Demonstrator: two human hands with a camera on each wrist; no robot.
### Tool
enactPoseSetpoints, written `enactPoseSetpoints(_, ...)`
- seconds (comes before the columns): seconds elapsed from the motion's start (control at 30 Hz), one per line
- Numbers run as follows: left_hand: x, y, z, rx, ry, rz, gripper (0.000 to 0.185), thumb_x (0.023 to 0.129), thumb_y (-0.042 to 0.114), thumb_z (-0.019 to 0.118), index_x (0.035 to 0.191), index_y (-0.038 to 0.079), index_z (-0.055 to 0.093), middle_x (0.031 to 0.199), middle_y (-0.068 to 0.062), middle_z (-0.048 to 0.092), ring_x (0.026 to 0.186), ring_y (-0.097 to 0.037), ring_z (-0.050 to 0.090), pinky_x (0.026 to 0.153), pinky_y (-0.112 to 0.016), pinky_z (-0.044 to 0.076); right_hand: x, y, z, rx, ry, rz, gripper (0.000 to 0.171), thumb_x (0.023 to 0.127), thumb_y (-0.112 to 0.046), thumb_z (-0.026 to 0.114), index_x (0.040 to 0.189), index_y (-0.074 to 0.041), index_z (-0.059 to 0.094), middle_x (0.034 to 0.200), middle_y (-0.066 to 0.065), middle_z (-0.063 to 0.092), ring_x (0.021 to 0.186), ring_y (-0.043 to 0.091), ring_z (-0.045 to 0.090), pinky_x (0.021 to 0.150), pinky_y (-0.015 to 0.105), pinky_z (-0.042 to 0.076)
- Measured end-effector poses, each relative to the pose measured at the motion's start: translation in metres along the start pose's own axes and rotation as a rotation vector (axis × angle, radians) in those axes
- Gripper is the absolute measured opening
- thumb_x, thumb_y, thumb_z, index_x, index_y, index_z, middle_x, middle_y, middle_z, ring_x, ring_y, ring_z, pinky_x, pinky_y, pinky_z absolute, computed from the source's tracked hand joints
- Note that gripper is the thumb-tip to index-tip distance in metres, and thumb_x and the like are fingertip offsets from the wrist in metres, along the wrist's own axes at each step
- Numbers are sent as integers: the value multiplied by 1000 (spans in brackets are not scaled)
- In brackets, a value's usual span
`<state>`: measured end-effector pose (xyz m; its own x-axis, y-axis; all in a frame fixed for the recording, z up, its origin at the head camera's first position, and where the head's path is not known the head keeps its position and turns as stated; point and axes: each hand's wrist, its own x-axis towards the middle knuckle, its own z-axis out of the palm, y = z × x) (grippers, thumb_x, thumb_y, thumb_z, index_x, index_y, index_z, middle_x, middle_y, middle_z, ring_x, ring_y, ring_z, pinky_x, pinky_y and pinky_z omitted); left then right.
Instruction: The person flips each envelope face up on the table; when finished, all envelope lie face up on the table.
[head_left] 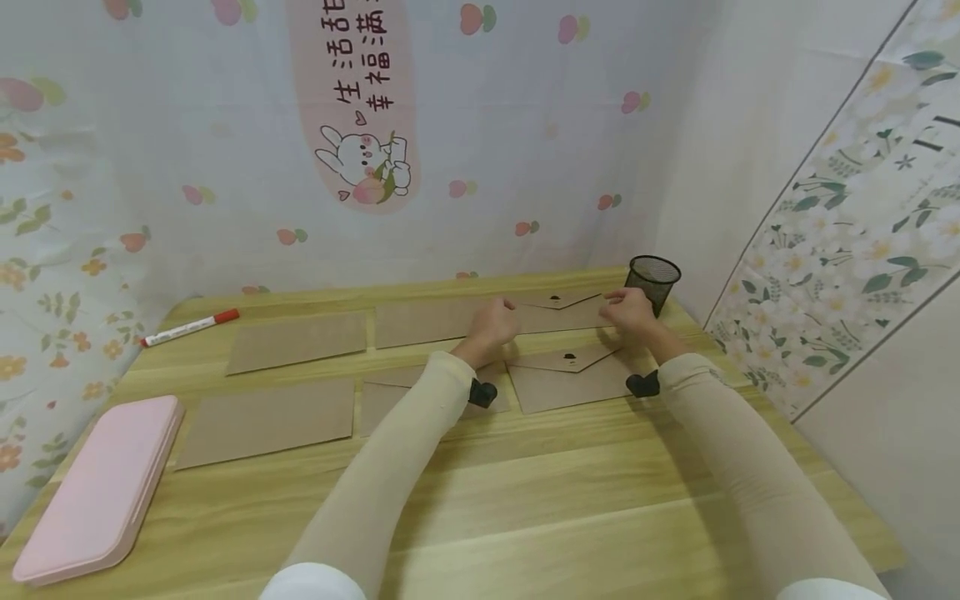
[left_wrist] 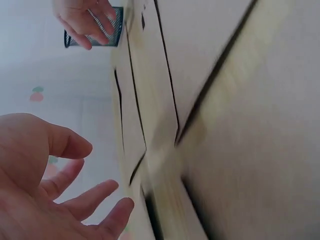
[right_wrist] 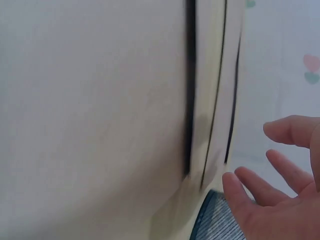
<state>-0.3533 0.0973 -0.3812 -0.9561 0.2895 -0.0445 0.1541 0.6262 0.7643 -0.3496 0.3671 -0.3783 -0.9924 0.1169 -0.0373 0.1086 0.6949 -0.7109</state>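
Right of centre in the head view, both hands hover over the far brown kraft paper envelope (head_left: 558,312) with a small dark heart seal, which lies flat at the back of the light wooden table (head_left: 525,500). The left hand (head_left: 493,323) is at the envelope's left end, the right hand (head_left: 628,310) at its right end. Both wrist views show loosely spread, relaxed fingers (left_wrist: 95,200) holding nothing. Just right of the right hand stands a black mesh pen cup (head_left: 652,279). A second sealed envelope (head_left: 570,379) lies nearer, between the forearms.
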Motion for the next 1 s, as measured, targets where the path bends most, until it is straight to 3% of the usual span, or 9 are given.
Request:
enactPoseSetpoints(0.1, 0, -7, -13, 12, -9, 1, 44, 87, 9, 46, 130, 11, 49, 55, 2, 43, 42, -10, 28, 43, -24, 27, 1, -12, 6, -7, 8, -2, 45, 90, -14, 53, 131, 4, 47, 131, 26, 46, 113, 39, 48, 87, 48, 44)
enactPoseSetpoints(0.2, -1, -18, -26, -21, -5, -9, 45, 87, 11, 45, 133, 11, 44, 52, 1, 43, 41, -9, 30, 41, -24, 26, 5, -22, 14, 1, 9, -10, 45, 90, -14, 54, 131, 2, 48, 130, 24, 48, 114, 39, 47, 89, 49, 42)
enactPoseSetpoints(0.33, 0, -35, -46, -62, 23, -74, 45, 90, 14, 46, 134, 12, 40, 56, 1, 46, 42, -11, 32, 43, -26, 29, 10, -35, 27, 46, -6, -31, 42, 90, -13, 57, 129, 2, 51, 128, 24, 49, 115, 38, 45, 96, 51, 36)
enactPoseSetpoints(0.5, -1, -54, -72, -107, 62, -176, 49, 91, 17, 47, 138, 13, 35, 55, 1, 42, 40, -11, 26, 42, -28, 27, 12, -51, 43, 121, 8, -61, 36, 92, -13, 55, 122, 5, 55, 121, 24, 53, 105, 36, 54, 84, 45, 46)
enactPoseSetpoints(0.7, -8, -80, -97, -180, 93, -196, 59, 90, 13, 45, 145, 4, 25, 60, 0, 41, 42, -10, 24, 45, -27, 28, 12, -72, 64, 159, -11, -68, 35, 91, -14, 54, 120, 6, 57, 118, 22, 55, 99, 37, 56, 81, 45, 48)
enactPoseSetpoints(0.87, -19, -99, -118, -183, 143, -235, 60, 87, 10, 43, 144, 2, 24, 75, -8, 51, 43, -10, 21, 46, -27, 27, 16, -90, 86, 153, -46, -89, 33, 90, -14, 55, 117, 3, 59, 117, 20, 57, 96, 36, 59, 80, 44, 49)
enactPoseSetpoints(0.9, -20, -102, -121, -174, 154, -244, 60, 87, 10, 43, 144, 2, 25, 84, -11, 55, 44, -11, 22, 48, -28, 27, 17, -93, 91, 145, -47, -93, 32, 89, -14, 56, 116, 2, 61, 116, 18, 58, 94, 35, 60, 79, 44, 50)
enactPoseSetpoints(0.93, -22, -103, -123, -160, 162, -251, 60, 87, 10, 42, 143, 2, 25, 94, -14, 56, 47, -13, 25, 51, -29, 30, 18, -95, 95, 152, -58, -98, 31, 89, -14, 56, 116, 2, 61, 116, 18, 58, 93, 34, 60, 78, 43, 50)
enactPoseSetpoints(1.0, -26, -105, -126, -115, 175, -257, 58, 87, 11, 43, 142, 2, 28, 113, -17, 54, 61, -20, 43, 66, -33, 41, 21, -99, 103, 157, -82, -103, 31, 90, -15, 56, 116, 1, 61, 116, 18, 58, 91, 33, 60, 77, 41, 50)
